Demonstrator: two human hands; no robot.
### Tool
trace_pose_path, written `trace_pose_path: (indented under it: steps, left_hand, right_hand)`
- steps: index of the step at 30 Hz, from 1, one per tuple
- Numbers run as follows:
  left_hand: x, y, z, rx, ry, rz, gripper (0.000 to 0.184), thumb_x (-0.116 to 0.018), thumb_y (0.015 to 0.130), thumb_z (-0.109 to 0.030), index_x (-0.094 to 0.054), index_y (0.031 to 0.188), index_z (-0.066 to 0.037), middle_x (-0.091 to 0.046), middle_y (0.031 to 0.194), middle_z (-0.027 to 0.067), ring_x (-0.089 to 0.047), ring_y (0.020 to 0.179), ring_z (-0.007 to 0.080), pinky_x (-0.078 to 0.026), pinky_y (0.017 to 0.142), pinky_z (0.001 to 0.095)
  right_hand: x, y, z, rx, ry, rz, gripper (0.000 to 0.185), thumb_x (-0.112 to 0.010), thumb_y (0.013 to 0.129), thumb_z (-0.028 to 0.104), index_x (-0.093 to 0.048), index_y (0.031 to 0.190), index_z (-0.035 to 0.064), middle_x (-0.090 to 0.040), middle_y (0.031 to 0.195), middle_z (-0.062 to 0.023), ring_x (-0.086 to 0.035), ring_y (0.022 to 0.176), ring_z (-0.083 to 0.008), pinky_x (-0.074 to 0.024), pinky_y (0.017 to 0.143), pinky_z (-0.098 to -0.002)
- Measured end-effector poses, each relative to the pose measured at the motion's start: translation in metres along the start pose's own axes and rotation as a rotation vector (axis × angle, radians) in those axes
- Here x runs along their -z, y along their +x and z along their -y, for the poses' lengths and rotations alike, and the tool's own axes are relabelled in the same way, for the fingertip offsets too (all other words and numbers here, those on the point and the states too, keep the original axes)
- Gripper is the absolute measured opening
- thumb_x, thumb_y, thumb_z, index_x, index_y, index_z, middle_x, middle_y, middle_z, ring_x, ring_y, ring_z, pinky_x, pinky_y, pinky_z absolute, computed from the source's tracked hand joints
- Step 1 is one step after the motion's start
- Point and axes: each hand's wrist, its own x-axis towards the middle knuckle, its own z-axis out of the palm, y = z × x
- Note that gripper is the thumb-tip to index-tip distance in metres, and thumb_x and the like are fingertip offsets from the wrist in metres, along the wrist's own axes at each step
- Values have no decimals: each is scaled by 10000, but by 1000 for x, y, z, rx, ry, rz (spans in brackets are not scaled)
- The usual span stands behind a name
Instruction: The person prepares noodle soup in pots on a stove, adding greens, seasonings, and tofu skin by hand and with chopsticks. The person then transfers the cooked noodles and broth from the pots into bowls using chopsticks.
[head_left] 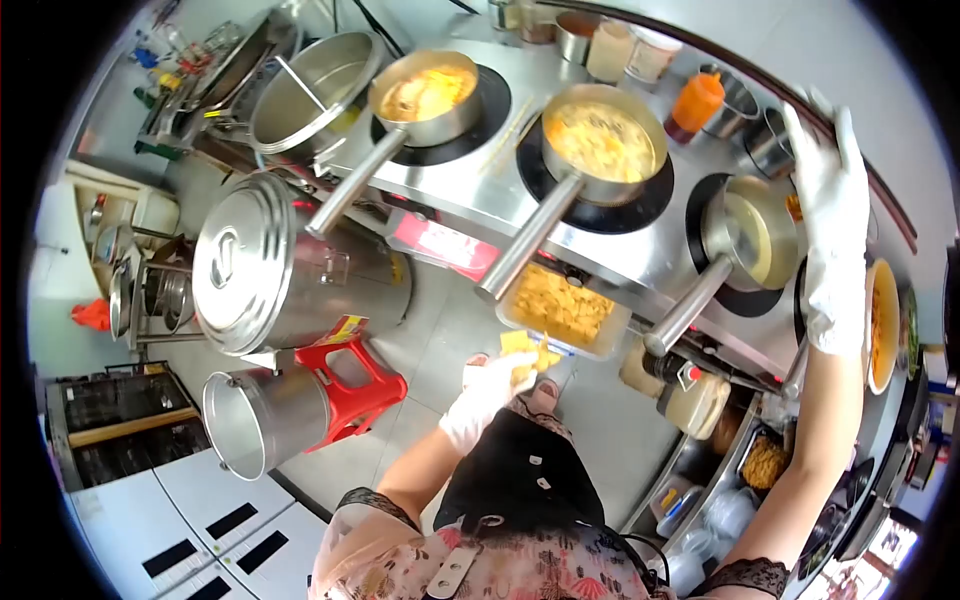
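Observation:
My left hand, in a white glove, is closed on yellow pieces beside a clear tub of yellow pieces. Raised at the right, my gloved right hand has its fingers apart, near the rail above the counter. Two pans with yellow food, the left pan and the middle pan, sit on black hobs. The right pan holds pale liquid and is nearest to my right hand.
A lidded steel pot, a red stool and an open steel bucket stand at the left. An orange sauce bottle and metal containers line the counter's back. Below the counter hangs a jug.

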Motion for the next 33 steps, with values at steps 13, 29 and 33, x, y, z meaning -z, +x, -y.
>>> trace_pose_path:
  steps: [13, 29, 33]
  left_hand:
    - [-97, -118, -326, -830, 131, 120, 303, -665, 797, -84, -579, 1084, -40, -656, 944, 75, -614, 714, 145, -472, 596, 214]
    - [-123, 29, -516, -928, 1574, -530, 297, -574, 864, -281, -681, 971, -26, -696, 852, 141, -660, 814, 287, -486, 723, 343]
    - [-181, -43, -477, -1014, 1415, -279, 321, -580, 900, -261, -666, 998, 32, -674, 890, 47, -583, 768, 99, -461, 684, 263]
  right_hand:
    - [-4, -46, -26, -216, -137, -65, 192, -557, 937, 138, -670, 992, -7, -663, 972, -53, -593, 954, -117, -493, 843, -279]
    - [-1, -53, -20, -129, -288, -118, 197, -571, 907, 112, -667, 1002, -32, -685, 984, -122, -640, 918, -202, -488, 865, -320]
    - [28, -78, -48, -477, -306, -178, 265, -562, 937, 231, -671, 991, -3, -688, 941, -78, -657, 858, -190, -506, 776, -312]
